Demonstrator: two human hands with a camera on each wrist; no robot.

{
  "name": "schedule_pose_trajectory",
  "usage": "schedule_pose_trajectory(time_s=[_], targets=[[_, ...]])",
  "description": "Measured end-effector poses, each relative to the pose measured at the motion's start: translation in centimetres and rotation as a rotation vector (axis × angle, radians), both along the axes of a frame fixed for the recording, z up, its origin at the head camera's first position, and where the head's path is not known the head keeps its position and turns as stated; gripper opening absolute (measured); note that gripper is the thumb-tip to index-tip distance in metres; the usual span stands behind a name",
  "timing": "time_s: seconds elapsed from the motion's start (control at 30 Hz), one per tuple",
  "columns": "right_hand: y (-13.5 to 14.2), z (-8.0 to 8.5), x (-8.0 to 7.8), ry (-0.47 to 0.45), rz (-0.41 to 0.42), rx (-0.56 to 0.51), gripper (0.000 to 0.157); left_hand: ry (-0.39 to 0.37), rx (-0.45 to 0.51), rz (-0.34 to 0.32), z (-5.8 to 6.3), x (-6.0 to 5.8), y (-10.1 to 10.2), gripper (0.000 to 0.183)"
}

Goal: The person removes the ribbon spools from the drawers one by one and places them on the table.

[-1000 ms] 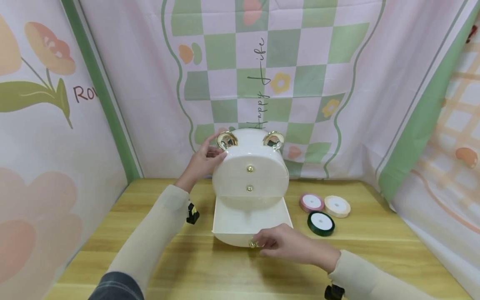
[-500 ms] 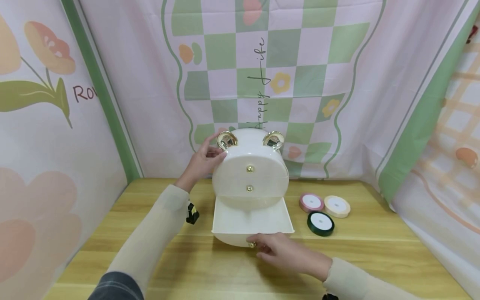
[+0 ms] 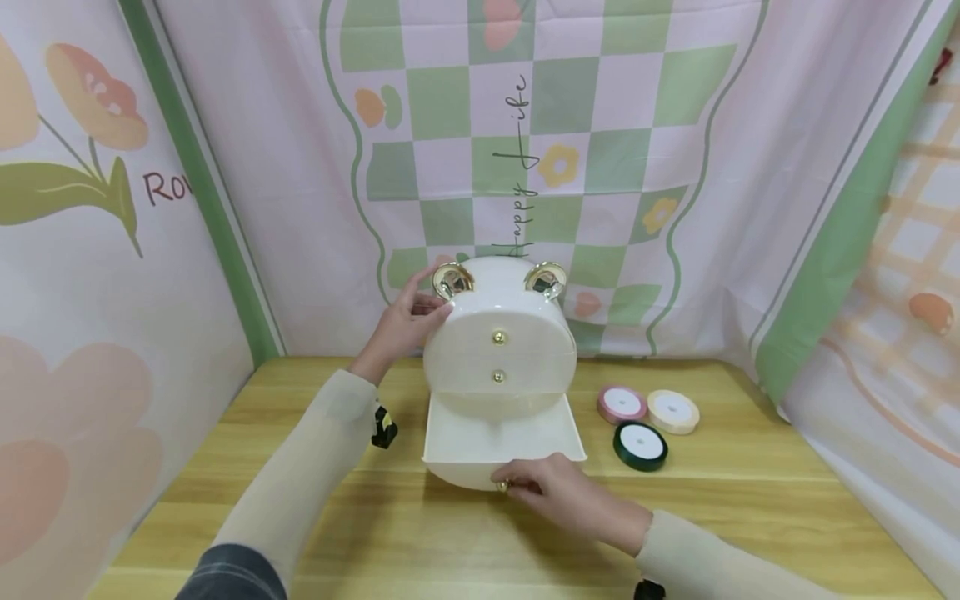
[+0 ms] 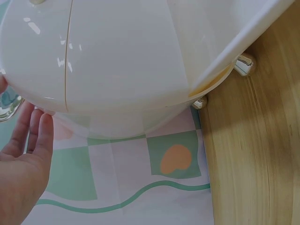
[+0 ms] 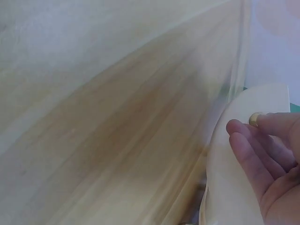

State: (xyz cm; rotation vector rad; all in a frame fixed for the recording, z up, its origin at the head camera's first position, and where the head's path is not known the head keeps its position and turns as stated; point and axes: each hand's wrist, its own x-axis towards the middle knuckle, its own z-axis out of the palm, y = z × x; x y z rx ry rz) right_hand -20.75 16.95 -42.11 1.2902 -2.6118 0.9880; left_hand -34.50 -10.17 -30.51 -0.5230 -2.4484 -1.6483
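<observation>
A glossy white storage box [image 3: 465, 358] with two gold ring-shaped ears stands on the wooden table. Its bottom drawer [image 3: 487, 429] is pulled far out, and no objects show inside. My right hand [image 3: 566, 497] pinches the gold knob [image 5: 254, 119] on the drawer front between thumb and fingertips. The left hand [image 3: 401, 329] rests against the box's upper left side, thumb just below the left ear [image 3: 453, 282]. In the left wrist view, that hand's nearly straight fingers [image 4: 43, 133] touch the shell. Two drawers above, each with a gold knob, are closed.
Right of the box lie three ribbon rolls: pink [image 3: 622, 404], cream [image 3: 673, 412] and dark green [image 3: 641, 445]. A checkered cloth [image 3: 502, 125] hangs behind the table [image 3: 360, 517], with printed curtains on both sides.
My right hand has shifted slightly left and closed its fingers on the knob. The left hand and the pulled-out drawer stay about where they were.
</observation>
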Motion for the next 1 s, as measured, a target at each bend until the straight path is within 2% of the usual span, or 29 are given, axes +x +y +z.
schedule_pose_trajectory(time_s=[0.53,0.8,1.0], targets=[[-0.2,0.0,-1.5,0.048,-0.068,0.007,0.025,-0.009,0.017,-0.004,0.0,-0.1,0.0,0.067],[-0.2,-0.1,-2.6,0.040,-0.090,0.008,0.022,-0.006,0.021,-0.005,-0.1,-0.2,0.0,0.068],[-0.4,-0.4,-3.6,0.068,-0.119,0.003,0.023,-0.005,0.018,-0.002,0.0,-0.1,0.0,0.068]])
